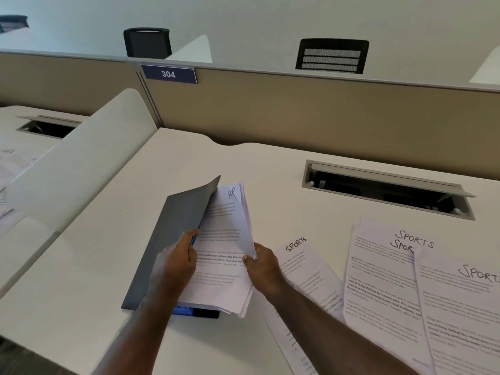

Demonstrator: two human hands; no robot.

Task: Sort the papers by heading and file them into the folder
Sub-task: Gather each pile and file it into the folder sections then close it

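On the white desk [94, 266], the grey folder [173, 234] stands half open, its cover lifted by the left hand [176, 262], whose fingers curl round the cover's edge. Inside lies a stack of papers [224, 255] headed "HR", and the right hand [261, 266] pinches the stack's right edge between thumb and fingers. Further right, four sheets headed "SPORTS" [384, 280] lie flat and overlapping on the desk.

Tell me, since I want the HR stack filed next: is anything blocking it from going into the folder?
Nothing visible does. The left hand holds the grey folder cover raised, and the right hand grips the HR stack already partly under it.
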